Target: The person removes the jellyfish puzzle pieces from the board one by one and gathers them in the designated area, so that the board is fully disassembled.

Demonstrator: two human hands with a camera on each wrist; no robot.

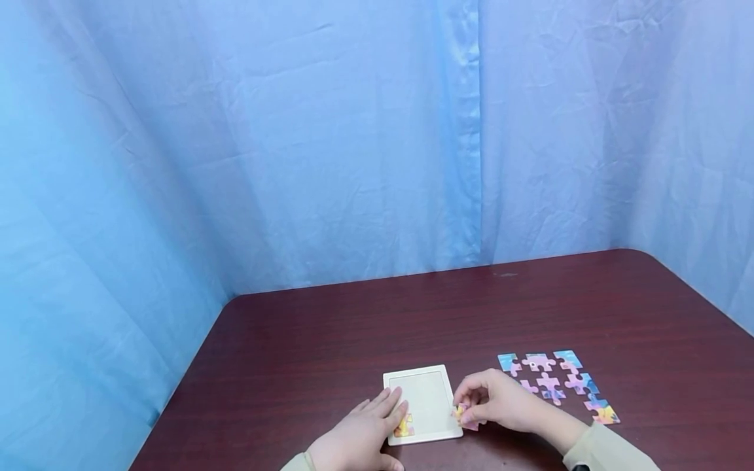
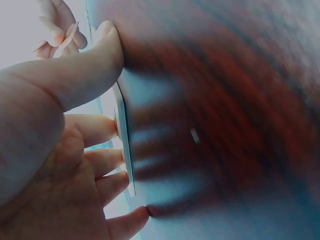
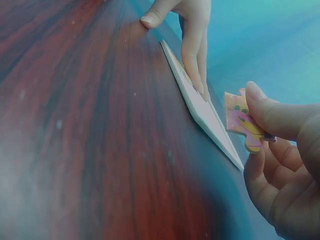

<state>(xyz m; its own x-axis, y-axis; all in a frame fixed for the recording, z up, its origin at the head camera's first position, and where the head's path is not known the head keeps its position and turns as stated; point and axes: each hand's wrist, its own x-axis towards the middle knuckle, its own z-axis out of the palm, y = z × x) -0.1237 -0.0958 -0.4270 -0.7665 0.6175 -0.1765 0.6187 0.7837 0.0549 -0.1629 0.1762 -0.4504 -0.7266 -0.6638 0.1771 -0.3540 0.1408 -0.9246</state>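
Observation:
A white square puzzle tray (image 1: 421,439) lies on the dark red table, with one yellow puzzle piece (image 1: 404,426) in its near left corner. My left hand (image 1: 362,432) rests with extended fingers on the tray's left edge, fingertips reaching beside that piece; in the left wrist view its fingers (image 2: 102,131) lie against the tray's side. Between thumb and fingers my right hand (image 1: 501,400) pinches a pink and yellow puzzle piece (image 3: 243,120) just beyond the tray's right edge. The right wrist view shows that piece tilted up, apart from the tray (image 3: 200,112).
Several loose puzzle pieces (image 1: 548,381) in pink, blue and yellow lie spread to the right of the tray, beyond my right hand. Light blue curtains (image 1: 353,144) hang behind and beside the table (image 1: 306,347).

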